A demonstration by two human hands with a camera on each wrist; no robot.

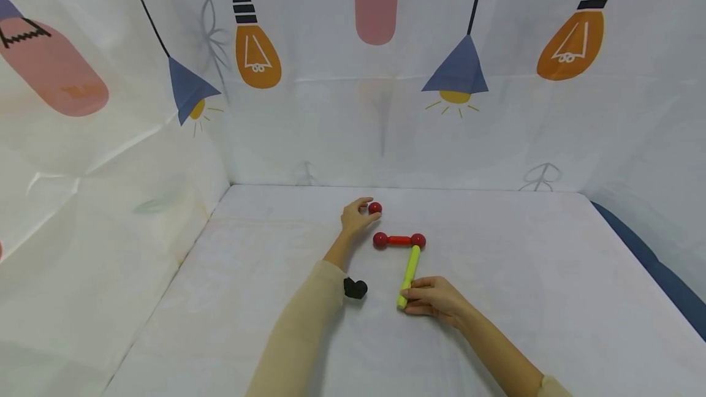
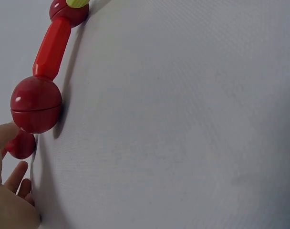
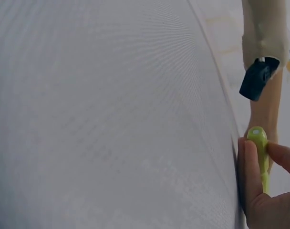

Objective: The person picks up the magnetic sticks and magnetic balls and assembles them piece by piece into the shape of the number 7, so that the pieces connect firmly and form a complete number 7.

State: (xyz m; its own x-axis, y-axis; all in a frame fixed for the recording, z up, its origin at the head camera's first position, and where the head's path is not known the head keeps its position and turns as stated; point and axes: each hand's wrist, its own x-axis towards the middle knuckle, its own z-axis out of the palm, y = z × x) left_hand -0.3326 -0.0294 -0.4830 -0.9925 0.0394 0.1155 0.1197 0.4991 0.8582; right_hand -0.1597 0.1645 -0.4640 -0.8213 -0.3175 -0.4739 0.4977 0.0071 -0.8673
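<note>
My left hand [image 1: 357, 216] reaches to the far middle of the table, thumb and fingers spread around a loose red ball [image 1: 375, 207]. In the left wrist view a gap shows between this ball [image 2: 22, 145] and the fingers below it. Just nearer lies a short red rod [image 1: 399, 241] with a red ball [image 1: 380, 239] at its left end and another red ball [image 1: 418, 241] at its right. From the right ball a yellow-green rod [image 1: 410, 268] runs toward me. My right hand [image 1: 438, 300] pinches its near end between thumb and fingers.
A black device [image 1: 355, 288] sits at my left wrist by the sleeve. White table cloth [image 1: 265, 238] surrounds the pieces. A lamp-printed white sheet [image 1: 342, 121] hangs behind the table's far edge and along the left side. Dark blue material [image 1: 651, 262] shows beyond the right edge.
</note>
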